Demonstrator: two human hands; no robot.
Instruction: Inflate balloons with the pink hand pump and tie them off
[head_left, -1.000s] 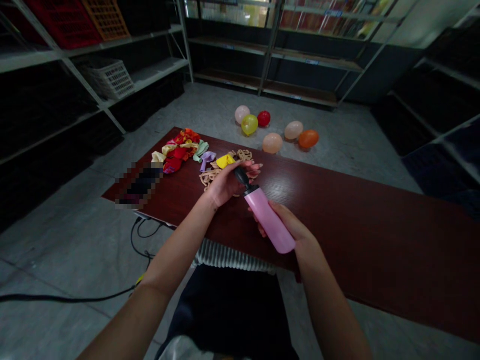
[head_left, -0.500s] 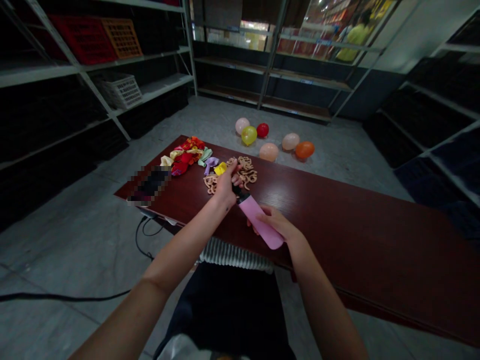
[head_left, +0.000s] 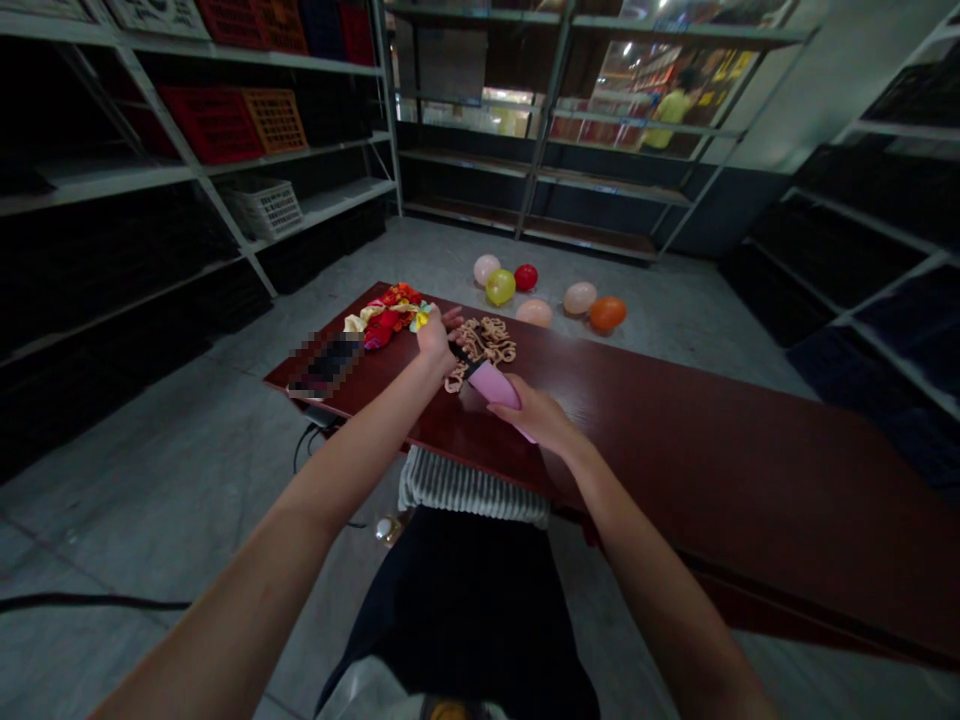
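My right hand (head_left: 536, 415) is wrapped round a pink hand pump (head_left: 495, 385) that points away from me with its black nozzle toward the left. My left hand (head_left: 436, 335) is closed at the nozzle end, fingers pinched on a yellow balloon (head_left: 421, 318) beside it. Both hands hover over the dark red table (head_left: 675, 440). Just beyond them lies a heap of beige clips or ties (head_left: 487, 342), and to their left a pile of flat coloured balloons (head_left: 386, 315).
A blurred-out dark object (head_left: 326, 365) lies at the table's left end. Several inflated balloons (head_left: 547, 295) sit on the concrete floor behind the table. Metal shelving with crates (head_left: 247, 120) lines the left, back and right. A cable (head_left: 75, 602) runs over the floor.
Both hands have reached farther out over the table with the pump. My left hand went from open by the nozzle to closed on it. The view tilted upward.
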